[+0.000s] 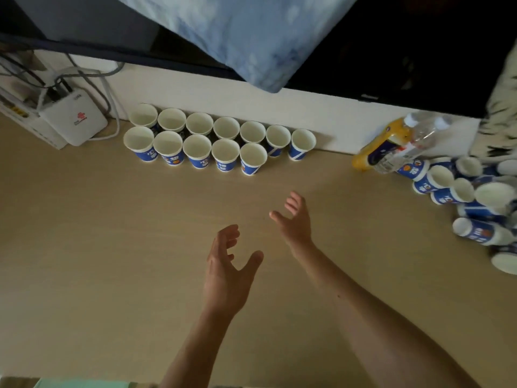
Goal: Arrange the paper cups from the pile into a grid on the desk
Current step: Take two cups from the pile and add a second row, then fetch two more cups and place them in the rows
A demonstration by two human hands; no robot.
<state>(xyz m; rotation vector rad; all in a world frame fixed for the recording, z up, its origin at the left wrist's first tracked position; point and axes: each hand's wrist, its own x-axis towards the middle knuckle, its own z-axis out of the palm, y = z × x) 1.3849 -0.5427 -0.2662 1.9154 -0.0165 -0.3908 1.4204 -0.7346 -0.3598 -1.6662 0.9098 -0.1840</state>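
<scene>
Your left hand [228, 271] and right hand [295, 219] hover over the bare desk [84, 247] in front of the grid [221, 138], both with fingers spread and nothing in them. The grid stands upright against the wall [279, 107]: a back row of seven cups, rims nearly touching, and a front row of five. The front row ends at its fifth cup [253, 161]; the places right of it, in front of the back row's last two cups, stand vacant. The pile [475, 203] lies well to the right of the grid, at the desk's edge, its cups tipped on their sides and jumbled, just beyond two bottles [397, 144] leaning at the wall. The step in hand appears to be the reach for the next cup. Send your right hand, the one nearer the pile, and take a cup from the pile's near fringe, where one likely lifts free without rolling the rest; grip lightly around the wall, since thin paper probably crushes under a pinch. Carry it mouth-up past the bottles, which look ready to topple, and set it down just right of the fifth cup, in line with the front row. Lower it straight, so that it does not nudge its neighbours out of line.
</scene>
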